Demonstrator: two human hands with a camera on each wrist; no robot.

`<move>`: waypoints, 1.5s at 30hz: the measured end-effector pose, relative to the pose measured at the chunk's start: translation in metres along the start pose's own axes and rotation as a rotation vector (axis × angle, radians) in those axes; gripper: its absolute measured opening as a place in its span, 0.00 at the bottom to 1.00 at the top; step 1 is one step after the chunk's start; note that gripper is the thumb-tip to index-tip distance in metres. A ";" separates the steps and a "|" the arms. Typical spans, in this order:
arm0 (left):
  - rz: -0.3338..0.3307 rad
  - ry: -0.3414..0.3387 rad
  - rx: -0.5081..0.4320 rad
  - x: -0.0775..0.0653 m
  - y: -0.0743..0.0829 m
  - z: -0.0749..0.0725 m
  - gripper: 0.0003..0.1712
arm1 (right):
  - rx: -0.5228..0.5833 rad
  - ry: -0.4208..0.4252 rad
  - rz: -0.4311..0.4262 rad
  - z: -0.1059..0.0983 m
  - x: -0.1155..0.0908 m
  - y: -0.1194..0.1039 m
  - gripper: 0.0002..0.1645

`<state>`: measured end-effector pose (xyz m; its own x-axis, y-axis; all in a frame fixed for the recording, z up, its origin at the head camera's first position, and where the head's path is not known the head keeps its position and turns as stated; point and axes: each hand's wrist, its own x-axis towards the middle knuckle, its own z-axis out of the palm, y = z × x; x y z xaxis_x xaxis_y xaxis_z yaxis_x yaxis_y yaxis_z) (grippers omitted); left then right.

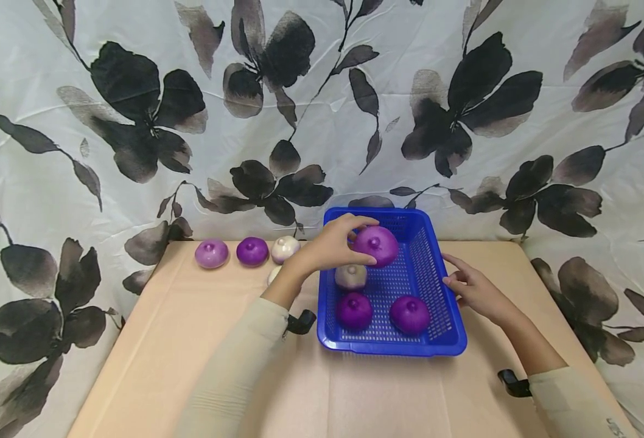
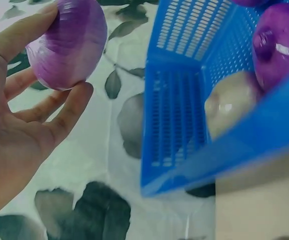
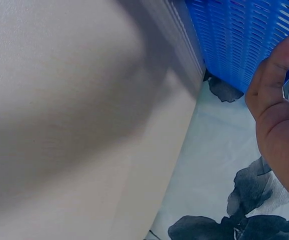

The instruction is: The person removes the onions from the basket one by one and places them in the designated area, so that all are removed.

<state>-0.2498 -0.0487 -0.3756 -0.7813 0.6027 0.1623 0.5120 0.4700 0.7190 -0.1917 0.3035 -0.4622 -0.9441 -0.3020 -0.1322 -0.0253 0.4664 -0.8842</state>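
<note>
Here's the left hand [image 1: 331,244], thumb on one side and fingers spread round the other, gripping a purple onion [image 1: 379,246] above the far left part of the blue basket [image 1: 393,351]! Over on the other side, the right hand [image 1: 478,295] pinches the basket's right rim. Left arm slants up from the bottom, wrist bent toward the basket; right arm reaches in from the lower right. Inside sit a pale onion [image 1: 351,277], just below the left hand, and two more purple ones nearer the front. Out on the surface [image 1: 382,395], another pale onion [image 1: 274,275] is mostly hidden behind the left wrist. The right wrist view cuts off part of the right hand.
</note>
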 end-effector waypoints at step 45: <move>-0.526 0.395 0.028 -0.193 -0.158 -0.050 0.44 | -0.015 0.010 -0.010 0.001 0.000 0.001 0.40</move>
<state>-0.1980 -0.2716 -0.4867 -0.9994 0.0090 0.0339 0.0315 0.6573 0.7530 -0.1910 0.3030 -0.4638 -0.9470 -0.2985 -0.1189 -0.0396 0.4757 -0.8787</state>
